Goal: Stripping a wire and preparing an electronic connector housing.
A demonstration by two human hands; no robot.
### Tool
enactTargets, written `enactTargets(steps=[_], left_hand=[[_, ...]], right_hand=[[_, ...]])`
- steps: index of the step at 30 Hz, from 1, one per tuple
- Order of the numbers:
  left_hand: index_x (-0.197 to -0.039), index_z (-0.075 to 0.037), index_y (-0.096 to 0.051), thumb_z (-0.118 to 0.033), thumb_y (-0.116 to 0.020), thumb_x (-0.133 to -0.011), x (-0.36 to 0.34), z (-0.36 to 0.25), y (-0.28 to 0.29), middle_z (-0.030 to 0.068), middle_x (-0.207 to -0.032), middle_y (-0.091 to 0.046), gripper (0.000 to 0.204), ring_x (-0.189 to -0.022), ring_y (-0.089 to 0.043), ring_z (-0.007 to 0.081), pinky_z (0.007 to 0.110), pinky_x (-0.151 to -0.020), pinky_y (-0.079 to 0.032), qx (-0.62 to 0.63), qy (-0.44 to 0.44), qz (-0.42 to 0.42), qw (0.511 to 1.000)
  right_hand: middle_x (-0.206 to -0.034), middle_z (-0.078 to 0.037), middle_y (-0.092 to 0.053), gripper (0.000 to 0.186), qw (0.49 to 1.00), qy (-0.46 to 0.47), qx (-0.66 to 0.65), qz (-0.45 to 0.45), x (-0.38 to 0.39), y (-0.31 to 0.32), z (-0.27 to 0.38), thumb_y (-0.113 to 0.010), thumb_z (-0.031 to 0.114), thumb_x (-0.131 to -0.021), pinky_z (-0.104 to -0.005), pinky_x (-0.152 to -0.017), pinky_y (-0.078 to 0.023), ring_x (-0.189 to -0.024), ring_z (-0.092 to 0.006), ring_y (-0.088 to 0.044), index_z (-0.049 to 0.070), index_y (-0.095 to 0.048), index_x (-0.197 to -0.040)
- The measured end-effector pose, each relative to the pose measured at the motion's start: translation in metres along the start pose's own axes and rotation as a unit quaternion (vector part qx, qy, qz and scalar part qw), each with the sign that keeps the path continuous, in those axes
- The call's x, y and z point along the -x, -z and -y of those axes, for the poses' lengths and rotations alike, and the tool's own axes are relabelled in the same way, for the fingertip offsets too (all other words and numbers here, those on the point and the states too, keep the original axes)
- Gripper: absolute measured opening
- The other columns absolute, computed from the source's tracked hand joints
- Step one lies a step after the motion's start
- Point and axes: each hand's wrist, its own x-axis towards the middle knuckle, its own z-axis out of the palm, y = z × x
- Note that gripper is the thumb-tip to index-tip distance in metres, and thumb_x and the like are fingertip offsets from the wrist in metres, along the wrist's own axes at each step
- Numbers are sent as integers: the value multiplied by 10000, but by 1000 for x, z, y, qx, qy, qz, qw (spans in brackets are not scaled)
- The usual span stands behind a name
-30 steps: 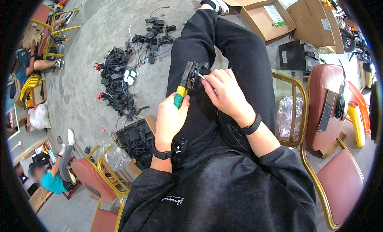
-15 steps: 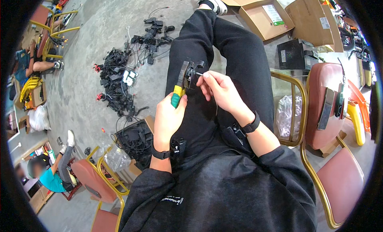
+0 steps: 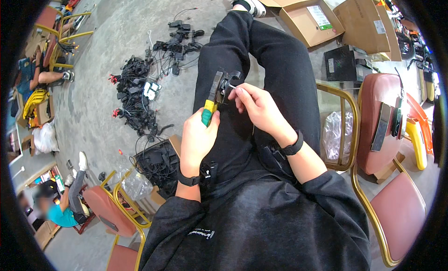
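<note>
Head camera view, looking straight down past a seated person's dark shirt to the lap. The left hand is wrapped around a green-and-yellow handle, which slants up and slightly right; at its upper end is a black mechanical part, held above the dark trousers, whether touching the cloth or not I cannot tell. The right hand is narrowed to a pinch, thumb and forefinger together on a thin metal rod whose far tip meets or nearly meets the part's right side; the exact contact is too small to see. Each wrist wears a black band. Beyond the left leg, on the grey concrete floor, sprawls a tangled heap of small black devices and cables, with red tips along its left edge and a white piece lying on it. To the upper right stands an open cardboard box, near a black case. Reddish chairs with gold-coloured frames flank the wearer, and at lower left sits another person in a teal top.
</note>
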Motion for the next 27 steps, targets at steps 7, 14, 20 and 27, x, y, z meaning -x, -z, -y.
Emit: enactTargets(steps=[7, 14, 20, 27], left_hand=[[-879, 48, -611, -153, -576, -864, -1, -2, 1, 113, -749, -657, 204, -704, -641, 158, 278, -656, -485, -41, 22, 18, 999], [-881, 50, -610, -154, -573, -865, -3, -4, 2, 114, -745, -657, 207, -706, -645, 166, 281, -650, -485, -34, 35, 31, 998], [-848, 29, -586, -200, -581, -846, -1, -3, 1, 215, -698, -590, 229, -690, -616, 357, 377, -601, -451, -16, 2, 5, 1000], [-851, 30, -583, -192, -583, -847, -1, -5, 2, 223, -711, -590, 222, -699, -614, 369, 379, -599, -454, -15, 1, 10, 1000]], right_hand=[[-626, 8, -513, 293, 980, -97, -167, 41, -2, 7, 2, -411, 219, -968, -217, -520, -407, -547, -81, -494, 12, -595, -873], [-762, -108, -577, 127, 966, 148, 200, -68, -1, 2, -3, -541, 123, -867, -328, -660, -437, -704, -255, -561, 9, -590, -893], [-785, -82, -530, 83, 851, 277, 434, -104, -2, 4, 6, -592, 108, -813, -320, -746, -394, -784, -240, -529, 32, -585, -845], [-718, -57, -542, 133, 945, 202, 253, -56, -3, 6, -3, -533, 143, -879, -300, -654, -426, -694, -203, -546, 26, -575, -830]])
